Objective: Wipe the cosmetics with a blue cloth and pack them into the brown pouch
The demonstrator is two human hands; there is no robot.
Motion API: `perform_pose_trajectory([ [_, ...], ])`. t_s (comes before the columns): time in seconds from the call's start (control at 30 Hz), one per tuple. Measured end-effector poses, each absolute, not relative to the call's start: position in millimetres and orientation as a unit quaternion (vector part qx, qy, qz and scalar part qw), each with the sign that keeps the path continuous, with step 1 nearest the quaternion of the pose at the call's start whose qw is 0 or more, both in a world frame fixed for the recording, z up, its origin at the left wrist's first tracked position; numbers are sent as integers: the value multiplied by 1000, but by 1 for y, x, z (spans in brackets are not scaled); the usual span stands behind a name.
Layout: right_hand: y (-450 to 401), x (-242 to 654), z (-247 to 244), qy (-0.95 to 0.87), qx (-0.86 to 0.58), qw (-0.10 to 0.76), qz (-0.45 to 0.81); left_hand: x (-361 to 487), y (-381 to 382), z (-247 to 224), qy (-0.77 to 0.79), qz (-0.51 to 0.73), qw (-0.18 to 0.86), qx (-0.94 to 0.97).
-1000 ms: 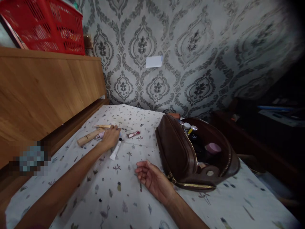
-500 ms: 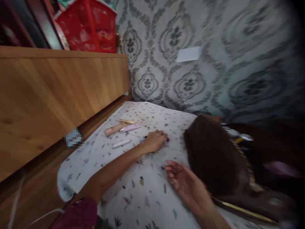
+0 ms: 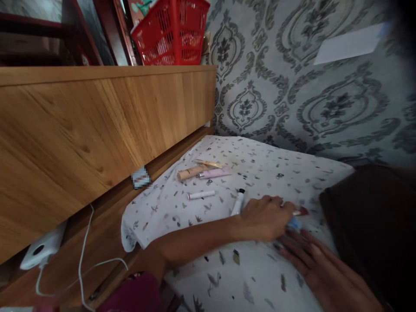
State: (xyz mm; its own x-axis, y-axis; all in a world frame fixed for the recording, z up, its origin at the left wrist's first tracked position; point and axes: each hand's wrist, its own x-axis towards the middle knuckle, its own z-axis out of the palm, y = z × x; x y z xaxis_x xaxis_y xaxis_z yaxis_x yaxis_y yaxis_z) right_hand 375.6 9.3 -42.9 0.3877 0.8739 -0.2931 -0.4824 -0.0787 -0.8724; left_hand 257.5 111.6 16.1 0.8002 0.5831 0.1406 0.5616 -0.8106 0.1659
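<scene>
My left hand (image 3: pixel 268 219) is closed, palm down, low over the patterned white cloth. Past its fingertips sticks a small dark red item (image 3: pixel 303 211), and a light blue item (image 3: pixel 294 223) shows below them; both are blurred and mostly covered. My right hand (image 3: pixel 320 262) reaches in from the lower right with fingers stretched out, tips close to the blue item; whether they touch it I cannot tell. Beside my left wrist lies a white tube with a black cap (image 3: pixel 239 201). Farther left are a white stick (image 3: pixel 201 195), a pink tube (image 3: pixel 214 173), a tan tube (image 3: pixel 188 173) and a thin gold-coloured stick (image 3: pixel 209 164).
A wooden cabinet (image 3: pixel 107 125) runs along the left, with a red basket (image 3: pixel 173 34) on top. A dark brown bag (image 3: pixel 367 216) stands at the right. White cable (image 3: pixel 85 247) and a white device (image 3: pixel 43 247) lie at lower left. Patterned wallpaper (image 3: pixel 250 108) rises behind.
The view has turned left. My left hand has moved right across the cloth, close to my right hand, and the black-capped tube now shows beside the left wrist. My right hand's fingers have straightened.
</scene>
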Motion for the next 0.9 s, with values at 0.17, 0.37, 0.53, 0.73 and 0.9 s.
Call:
perform_pose_trajectory([
  [0.17,8,377,-36,-201,-501,639,547,257,81,26,289,80,165,940],
  [0.37,5,373,-33,-210,-498,634,553,246,70,22,301,111,176,931],
  [0.53,0,369,-33,-250,-429,663,560,238,68,3,285,254,284,880],
  [0.73,-4,373,-26,-232,-380,694,566,233,84,-1,328,301,411,795],
  [0.9,-4,375,-28,-234,-377,698,561,233,83,4,354,313,401,785],
])
